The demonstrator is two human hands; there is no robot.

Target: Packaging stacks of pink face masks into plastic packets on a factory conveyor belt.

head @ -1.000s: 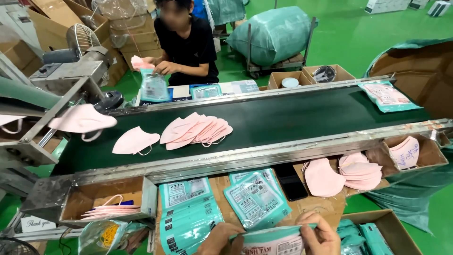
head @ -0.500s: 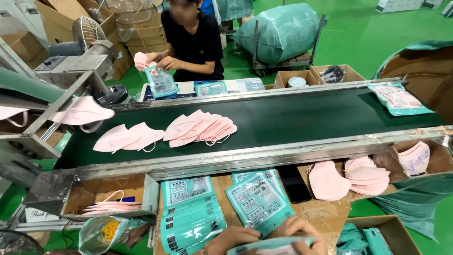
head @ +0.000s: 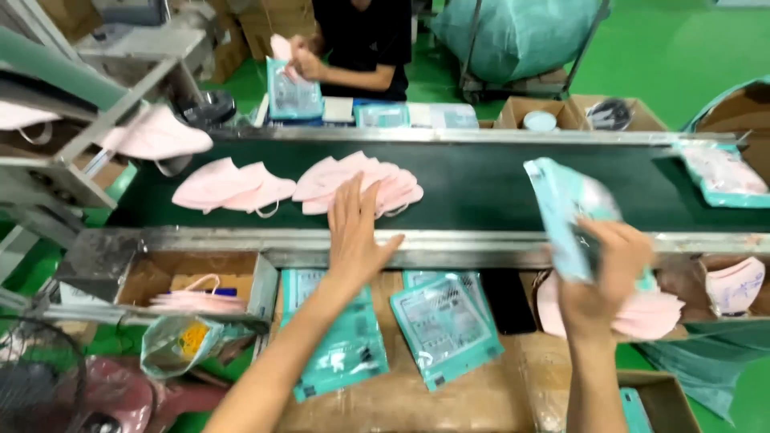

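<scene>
My left hand [head: 357,232] is stretched out flat, fingers apart, over the near rail of the dark conveyor belt [head: 481,184], its fingertips at a fanned stack of pink masks [head: 353,180]. My right hand [head: 605,269] holds up a filled teal mask pouch [head: 565,212] above the belt's near edge. More pink masks [head: 228,186] lie on the belt to the left. A filled pouch [head: 722,172] rests on the belt at the far right.
Empty teal pouches [head: 445,325] lie on the cardboard bench below. Pink masks fill a box at the right [head: 654,313] and a tray at the left [head: 196,298]. Across the belt a person in black [head: 361,40] packs a pouch. A big wrapped bundle [head: 513,32] stands behind.
Both hands came up from the bench. The left reached forward to the masks on the belt; the right lifted the filled pouch up and to the right. The masks rode along the belt.
</scene>
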